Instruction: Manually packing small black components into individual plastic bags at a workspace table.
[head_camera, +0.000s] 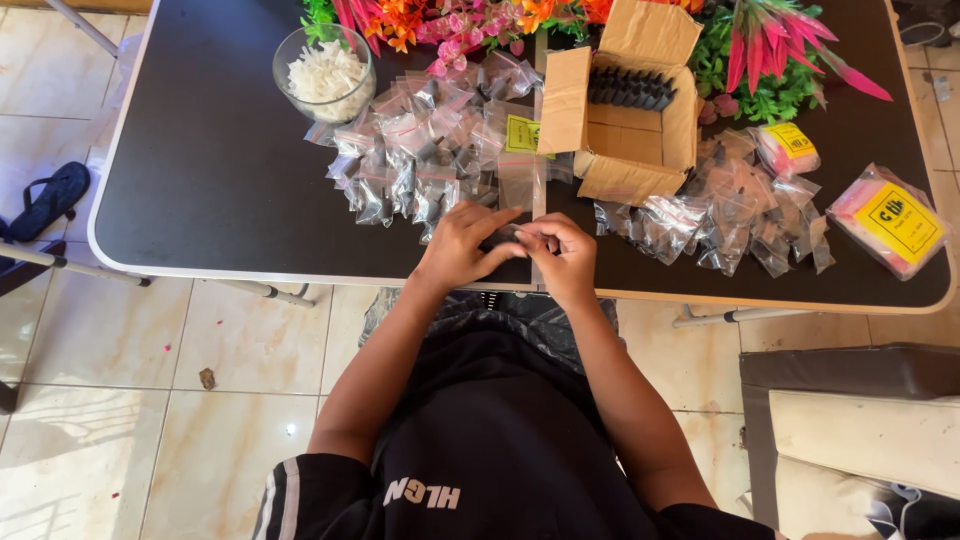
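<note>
1. The left hand (462, 243) and right hand (562, 250) meet at the near edge of the bench (210, 170), fingertips pinched together on a small clear bag (524, 185).
2. The bag's long axis runs away from the person, its far end pointing toward the cardboard box (625, 120); both hands grip its near end about equally.
3. Left of the box lies a heap of small clear bags (420, 160), beyond it a glass bowl of white pieces (325, 75).
4. Right of the box sits another heap of bags (730, 210) and a pink packet (890, 220).
5. Behind the box stand artificial flowers (770, 50).
</note>
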